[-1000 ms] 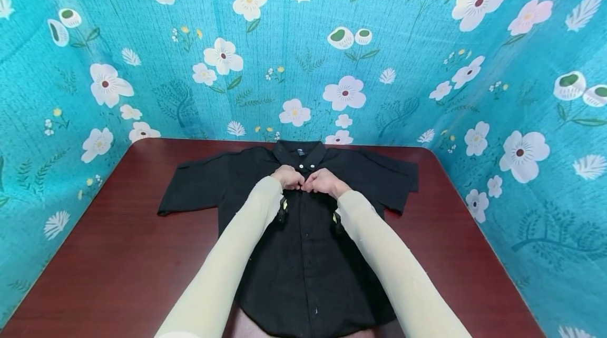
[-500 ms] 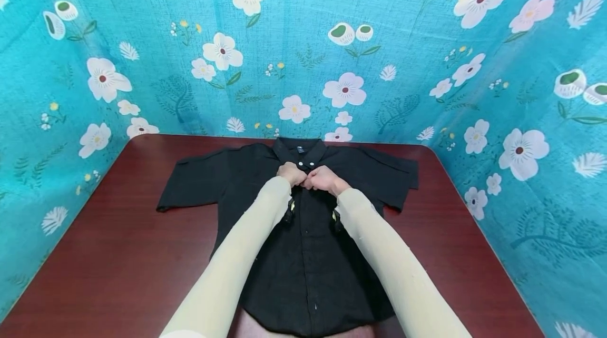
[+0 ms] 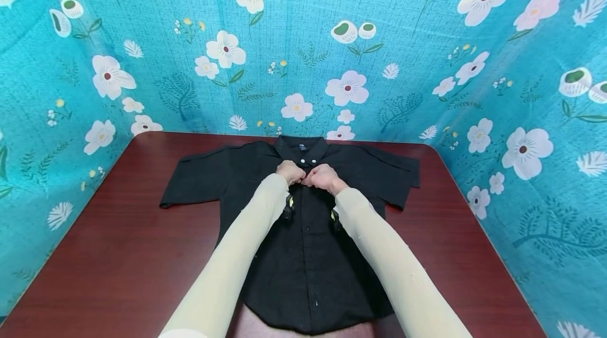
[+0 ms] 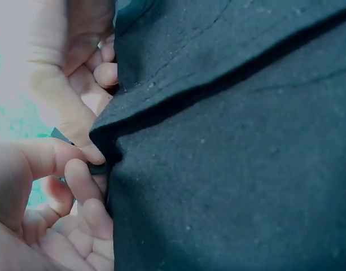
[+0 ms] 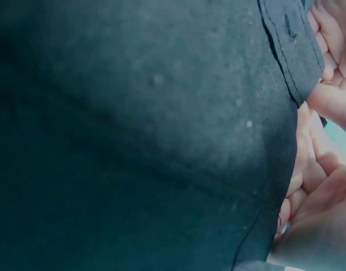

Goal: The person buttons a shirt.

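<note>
A black short-sleeved button-up shirt (image 3: 280,275) lies front up, its collar (image 3: 288,149) towards the far edge. Two small white buttons show at the collar points. Just below the collar, my left hand (image 3: 290,171) and right hand (image 3: 323,177) meet at the front placket, each with curled fingers pinching the black cloth. In the left wrist view the shirt cloth (image 4: 235,164) is folded at its edge, with fingertips of both hands close together there. A buttonhole (image 5: 290,28) shows on the placket strip in the right wrist view. Whether a button lies between the fingertips is hidden.
The shirt is spread on a dark red-brown table (image 3: 128,254) with rounded far corners. A turquoise flower-patterned cloth (image 3: 265,80) hangs behind and along both sides. Small black wrist devices with yellow marks sit under both cream sleeves (image 3: 237,243).
My left hand has shifted slightly up and to the right, closer to the right hand. The right hand stays nearly in place. The shirt lies much as before.
</note>
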A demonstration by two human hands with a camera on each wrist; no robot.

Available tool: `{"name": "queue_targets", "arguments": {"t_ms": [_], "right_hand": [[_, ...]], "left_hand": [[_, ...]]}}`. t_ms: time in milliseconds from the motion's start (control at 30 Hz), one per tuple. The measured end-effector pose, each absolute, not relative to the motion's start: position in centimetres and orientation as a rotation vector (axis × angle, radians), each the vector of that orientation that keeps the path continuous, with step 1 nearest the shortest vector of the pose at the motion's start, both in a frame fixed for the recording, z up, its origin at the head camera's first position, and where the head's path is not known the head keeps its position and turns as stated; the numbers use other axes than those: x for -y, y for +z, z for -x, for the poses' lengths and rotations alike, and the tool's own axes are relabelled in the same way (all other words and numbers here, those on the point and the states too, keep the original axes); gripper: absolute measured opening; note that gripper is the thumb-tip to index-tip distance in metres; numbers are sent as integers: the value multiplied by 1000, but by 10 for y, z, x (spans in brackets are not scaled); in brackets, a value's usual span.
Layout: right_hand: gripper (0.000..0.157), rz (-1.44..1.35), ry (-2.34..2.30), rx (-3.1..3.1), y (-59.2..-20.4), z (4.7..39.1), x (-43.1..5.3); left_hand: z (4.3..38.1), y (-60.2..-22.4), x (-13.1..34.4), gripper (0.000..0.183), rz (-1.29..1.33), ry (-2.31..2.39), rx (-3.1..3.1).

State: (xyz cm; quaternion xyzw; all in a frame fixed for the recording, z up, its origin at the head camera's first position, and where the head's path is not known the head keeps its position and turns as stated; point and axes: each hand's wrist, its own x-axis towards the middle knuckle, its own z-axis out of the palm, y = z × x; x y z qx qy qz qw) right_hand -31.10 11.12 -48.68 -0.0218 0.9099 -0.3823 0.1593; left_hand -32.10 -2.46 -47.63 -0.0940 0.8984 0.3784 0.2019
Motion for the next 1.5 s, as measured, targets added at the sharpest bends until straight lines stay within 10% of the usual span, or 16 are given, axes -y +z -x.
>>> {"name": "queue_targets", "arguments": {"t_ms": [1500], "right_hand": [[15, 207, -1140, -2480, -489, 309, -118]], "left_hand": [[311, -487, 39, 13, 22, 1119, -2596]]}}
